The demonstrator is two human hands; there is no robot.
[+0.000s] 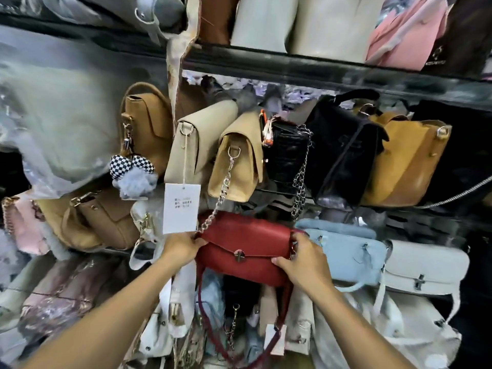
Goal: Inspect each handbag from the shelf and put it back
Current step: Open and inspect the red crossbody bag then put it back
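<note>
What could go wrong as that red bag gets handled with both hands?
The red bag, held by the left hand and right hand, trails its strap among the lower bags, so it might snag. The tan bag above dangles a chain down to the red bag's corner; it could catch and drag that bag off.

We see a dark upper shelf (319,67) carrying a brown bag (215,20), a white bag (266,22), a second white bag (327,25) and a pink bag (407,30), side by side. The lower shelf (431,213) holds a tightly packed row. From the left stand a tan bag (149,123), a beige bag (197,139) with a paper tag (181,209), a mustard flap bag (239,161), a black textured bag (286,153), a larger black bag (343,147) and an ochre tote (407,161).
</note>
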